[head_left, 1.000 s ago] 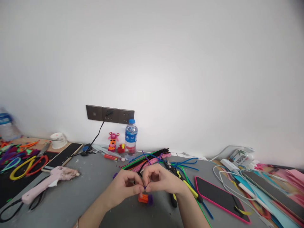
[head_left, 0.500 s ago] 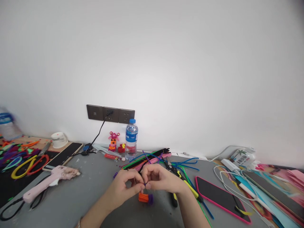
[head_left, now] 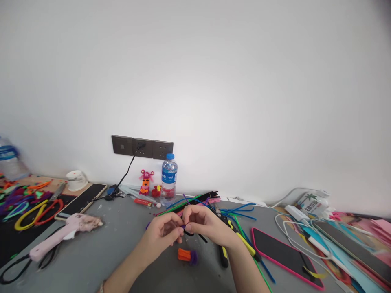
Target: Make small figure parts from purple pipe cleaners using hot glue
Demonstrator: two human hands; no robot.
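Observation:
My left hand (head_left: 163,235) and my right hand (head_left: 205,223) meet above the grey table (head_left: 122,244), fingers pinched together on a small purple and black pipe cleaner piece (head_left: 186,230). A short black end hangs below my right fingers. Just beneath the hands lies an orange and purple pipe cleaner bundle (head_left: 187,255). A pile of loose pipe cleaners (head_left: 195,202) in blue, pink, green and black lies behind the hands.
Pliers with yellow grips (head_left: 227,228) lie right of my hands, beside a pink-cased phone (head_left: 284,254). A water bottle (head_left: 168,178) and small figures (head_left: 145,182) stand by the wall sockets. A pink glue gun (head_left: 59,235) and another phone (head_left: 81,200) lie left. Cables and papers crowd the right.
Both hands have risen slightly away from the orange and purple bundle, which stays on the table. A black end now shows below my right fingers.

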